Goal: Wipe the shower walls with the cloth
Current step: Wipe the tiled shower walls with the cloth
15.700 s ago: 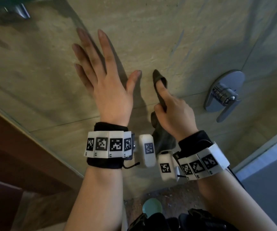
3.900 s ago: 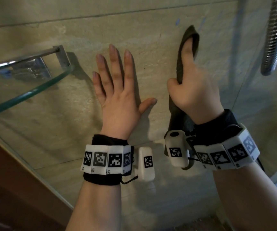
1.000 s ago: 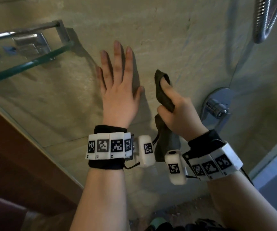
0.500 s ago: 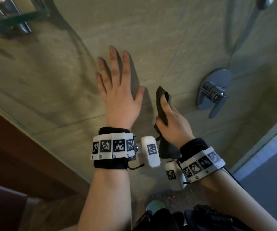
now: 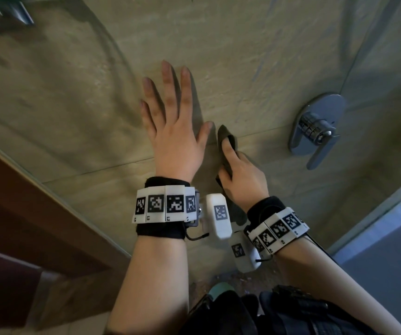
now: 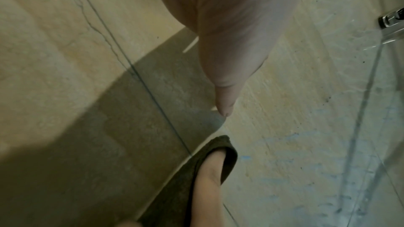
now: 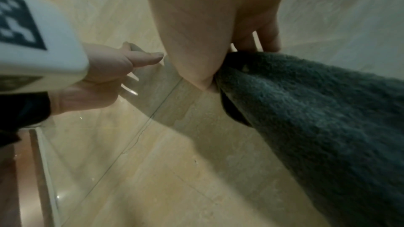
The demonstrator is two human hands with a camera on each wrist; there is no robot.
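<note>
Dark cloth [image 5: 227, 151] gripped in my right hand [image 5: 241, 176], forefinger pressing it to the wall [image 5: 255, 56]. Left hand [image 5: 174, 131] flat beside it — fingers straight.

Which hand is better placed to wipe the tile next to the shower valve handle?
Probably the right hand: it already grips the dark cloth against the wall and sits nearer the valve handle. The left hand lies flat on the tile, holding nothing.
</note>
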